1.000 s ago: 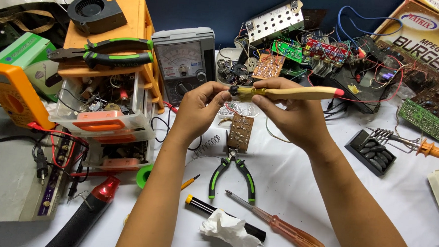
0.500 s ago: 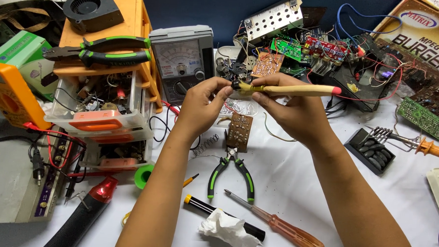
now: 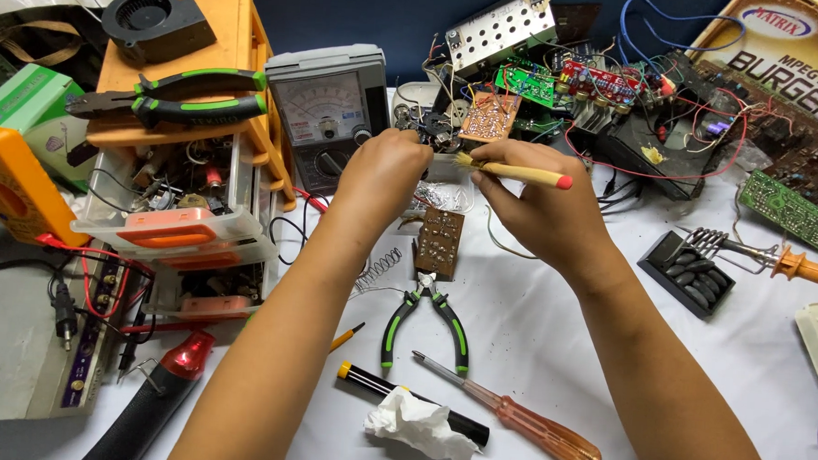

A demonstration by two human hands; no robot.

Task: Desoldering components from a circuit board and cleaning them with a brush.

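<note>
My right hand (image 3: 539, 203) grips a small brush with a pale yellow handle and a red tip (image 3: 522, 173); its bristles point left toward my left hand. My left hand (image 3: 384, 178) is closed around a small dark electronic part (image 3: 430, 134), held up over the table's middle. What the part is stays unclear, as my fingers hide most of it. Below my hands, a brown circuit board (image 3: 439, 242) lies on the white table.
Green-handled pliers (image 3: 426, 318), a screwdriver with an amber handle (image 3: 520, 417), a black pen and crumpled tissue (image 3: 419, 425) lie near me. An analog meter (image 3: 327, 111), an orange parts organizer (image 3: 187, 156), loose circuit boards (image 3: 562, 85) and a soldering iron on its stand (image 3: 748, 254) surround them.
Both hands moved slightly away from me, toward the meter. The brush now sits with its bristles against the part in my left hand.
</note>
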